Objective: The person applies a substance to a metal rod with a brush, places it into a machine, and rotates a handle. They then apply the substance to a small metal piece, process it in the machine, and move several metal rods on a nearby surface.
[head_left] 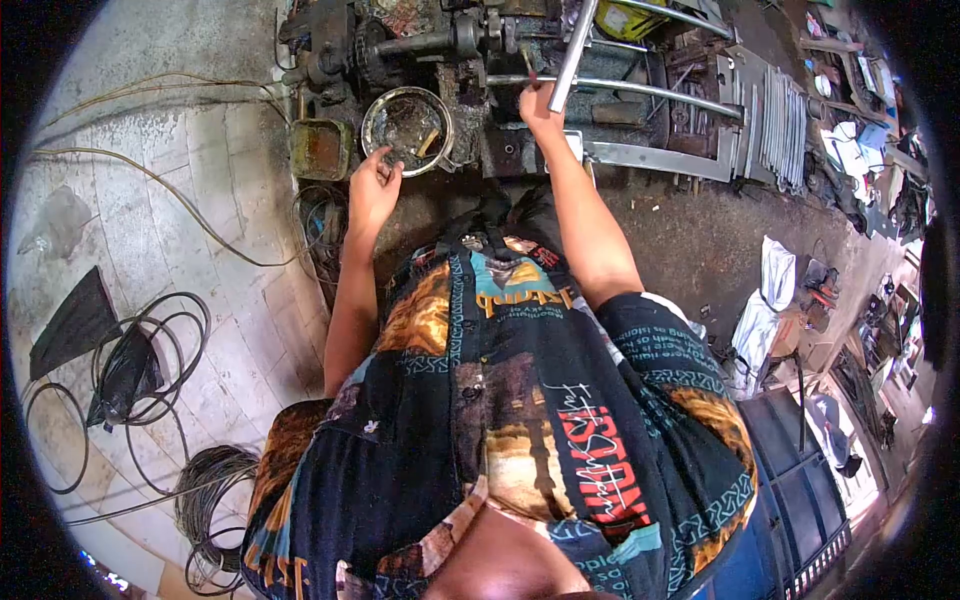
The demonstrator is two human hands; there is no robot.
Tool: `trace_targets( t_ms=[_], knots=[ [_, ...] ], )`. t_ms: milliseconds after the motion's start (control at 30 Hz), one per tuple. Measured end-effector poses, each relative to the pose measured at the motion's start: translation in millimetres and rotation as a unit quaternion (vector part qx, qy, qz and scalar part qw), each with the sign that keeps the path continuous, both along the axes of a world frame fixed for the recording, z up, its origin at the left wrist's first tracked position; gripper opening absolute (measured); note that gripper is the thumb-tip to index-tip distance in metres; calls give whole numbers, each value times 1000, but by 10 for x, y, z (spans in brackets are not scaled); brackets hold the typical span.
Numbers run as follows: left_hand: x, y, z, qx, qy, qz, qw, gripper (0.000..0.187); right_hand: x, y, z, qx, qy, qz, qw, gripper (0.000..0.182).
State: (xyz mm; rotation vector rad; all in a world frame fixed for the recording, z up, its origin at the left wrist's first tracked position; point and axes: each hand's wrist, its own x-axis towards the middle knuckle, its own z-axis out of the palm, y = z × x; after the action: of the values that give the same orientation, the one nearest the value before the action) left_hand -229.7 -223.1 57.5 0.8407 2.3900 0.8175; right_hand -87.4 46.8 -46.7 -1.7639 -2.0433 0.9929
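My left hand [375, 187] is at the near rim of a round metal bowl [366, 133], its fingers apart over the edge. A small yellowish piece [428, 143] and dark bits lie in the bowl. My right hand [541, 106] is closed beside a long metal rod [650, 91] on the machine; what its fingers hold is too small to make out. Just right of that hand, a bright metal tube [572, 58] slants upward. A greasy machine with a shaft [425, 42] stands behind the bowl.
A square tray [321, 150] of brown liquid sits left of the bowl. Stacked metal strips [783, 130] lie at the right. Coiled cable [215, 500] and black hoses are on the tiled floor at left. A blue metal cabinet [790, 480] stands at lower right.
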Motion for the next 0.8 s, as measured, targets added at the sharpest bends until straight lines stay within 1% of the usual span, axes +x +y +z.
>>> trace_targets(
  t_ms=[33,167,233,267,367,400,433,467,500,533,600,633,700,733,800],
  knots=[
    [4,-11,-14,3,2,0,1000,37,9,-9,9,-7,10,-24,1000,35],
    [9,-27,-35,-1,-1,-2,1000,39,40,-26,-29,1,-1,-9,1000,36],
    [1,-1,-27,-13,-8,-4,1000,40,136,-125,100,36,71,-5,997,32],
    [2,10,-21,-12,-8,-3,1000,40,195,-185,178,37,71,-5,997,32],
    [4,40,-14,-12,-16,17,1000,39,327,-465,436,15,127,12,992,26],
    [-12,34,-51,4,-16,16,1000,38,325,-625,479,5,153,13,988,25],
    [-14,27,-56,20,-15,13,1000,38,331,-781,525,-3,120,62,991,24],
    [-18,28,-58,21,-14,13,1000,38,309,-901,566,20,163,122,979,23],
    [-12,55,-53,11,-13,13,1000,38,260,-1003,475,8,134,166,977,22],
    [-4,78,-60,1,-13,13,1000,37,210,-1076,415,7,146,199,969,22],
    [-25,116,-111,10,-16,10,1000,38,48,-1155,208,-16,95,237,967,23],
    [-26,138,-113,13,-5,10,1000,38,-45,-1147,260,-12,94,239,966,23],
    [-7,163,-86,17,6,13,1000,38,-178,-1129,337,-84,8,288,954,29],
    [-1,184,-74,15,3,12,1000,37,-210,-1109,353,-80,7,290,954,29],
    [19,214,-67,17,-1,12,1000,37,-247,-1043,373,-76,67,357,929,35]
  ],
)
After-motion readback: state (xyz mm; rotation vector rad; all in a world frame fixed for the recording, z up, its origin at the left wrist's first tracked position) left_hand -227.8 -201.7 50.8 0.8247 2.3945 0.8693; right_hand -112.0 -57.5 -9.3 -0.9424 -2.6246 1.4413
